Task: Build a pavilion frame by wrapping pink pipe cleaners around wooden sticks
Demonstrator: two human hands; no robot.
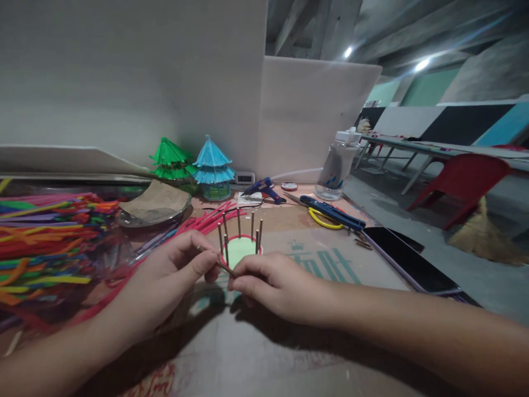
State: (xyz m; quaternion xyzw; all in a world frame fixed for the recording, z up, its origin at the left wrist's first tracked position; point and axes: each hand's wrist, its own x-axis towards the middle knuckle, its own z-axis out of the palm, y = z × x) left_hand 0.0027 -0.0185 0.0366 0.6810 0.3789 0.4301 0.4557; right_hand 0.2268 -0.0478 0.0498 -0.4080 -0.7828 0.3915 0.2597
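Stick (226,268) sits finger-pinched by your left hand (169,275) and right hand (270,284), seemingly being readied; fitting it to the green disc (239,251), inside the desk's (275,216) right edge, likely needs steadiness.

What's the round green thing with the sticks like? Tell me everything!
The base is a pale green disc with a red rim, lying flat on the board. It looks smooth, perhaps like card. Several thin brown sticks stand nearly upright around its edge, with gaps between them. In front, the left hand and right hand hold another stick, hiding part of the near edge, so I can't tell whether they touch the base.
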